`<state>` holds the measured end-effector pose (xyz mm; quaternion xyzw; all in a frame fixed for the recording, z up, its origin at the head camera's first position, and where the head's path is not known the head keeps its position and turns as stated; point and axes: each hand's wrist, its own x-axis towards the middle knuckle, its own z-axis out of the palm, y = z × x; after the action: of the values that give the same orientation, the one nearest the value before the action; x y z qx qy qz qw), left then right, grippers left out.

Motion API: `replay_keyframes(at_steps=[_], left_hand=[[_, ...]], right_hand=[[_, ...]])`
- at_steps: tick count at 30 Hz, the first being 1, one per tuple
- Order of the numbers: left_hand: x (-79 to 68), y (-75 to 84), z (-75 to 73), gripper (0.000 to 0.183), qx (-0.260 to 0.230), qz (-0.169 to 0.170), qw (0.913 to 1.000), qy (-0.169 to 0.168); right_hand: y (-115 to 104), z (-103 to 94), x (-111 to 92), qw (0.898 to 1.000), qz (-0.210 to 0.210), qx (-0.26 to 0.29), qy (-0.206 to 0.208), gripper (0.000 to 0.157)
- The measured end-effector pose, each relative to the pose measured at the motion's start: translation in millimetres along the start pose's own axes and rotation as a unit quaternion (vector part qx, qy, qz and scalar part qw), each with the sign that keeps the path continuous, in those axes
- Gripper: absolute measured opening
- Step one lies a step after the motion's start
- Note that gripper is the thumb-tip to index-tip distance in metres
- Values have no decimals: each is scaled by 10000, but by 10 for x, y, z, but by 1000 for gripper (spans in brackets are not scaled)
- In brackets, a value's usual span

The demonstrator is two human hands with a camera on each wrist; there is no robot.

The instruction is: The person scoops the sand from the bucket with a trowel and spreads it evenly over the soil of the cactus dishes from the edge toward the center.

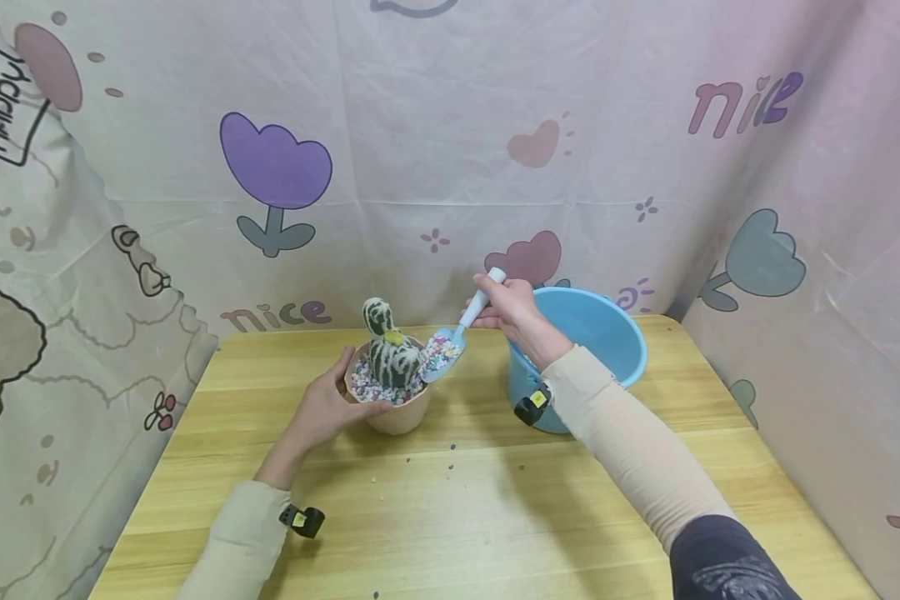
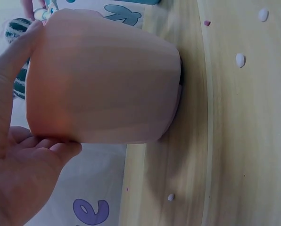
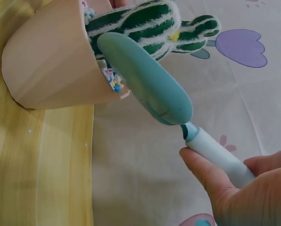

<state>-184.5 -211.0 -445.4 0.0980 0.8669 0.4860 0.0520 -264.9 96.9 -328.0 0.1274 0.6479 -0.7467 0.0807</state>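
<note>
Holding scoop, sleeve overlapping blue bucket, specks, perhaps pebbles

Apparently scant room behind pot

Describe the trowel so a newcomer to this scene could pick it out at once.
On the wooden table, find the big blue bucket, then look left towards the cactus in its tan pot. Between them slants a small blue trowel holding multicoloured pebbles; its slim, pale handle sets it apart from both neighbours.
</note>
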Motion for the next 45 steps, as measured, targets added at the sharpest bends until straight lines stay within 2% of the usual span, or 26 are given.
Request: replay_keyframes(at_steps=[12,17,24,33,40,45], left_hand=[[-41,39,42,133,70,-127,9997,188],[-79,81,87,133,82,-221,9991,344],[-124,122,191,134,73,-410,9971,630],[-169,189,323,134,179,-240,9929,1149],[-171,188,411,119,108,4,9878,1554],[-186,195,448,127,76,-54,9858,1677]], right_hand=[[20,3,13,9999,-74,69,-102,49],[17,9,-4,9996,-168,-32,-218,54],[9,16,-11,9994,-228,-88,-246,51],[12,16,-25,9994,-236,-117,-226,49],[21,0,-14,9993,-245,-120,-263,49],[19,-15,-17,9994,-211,-87,-265,48]])
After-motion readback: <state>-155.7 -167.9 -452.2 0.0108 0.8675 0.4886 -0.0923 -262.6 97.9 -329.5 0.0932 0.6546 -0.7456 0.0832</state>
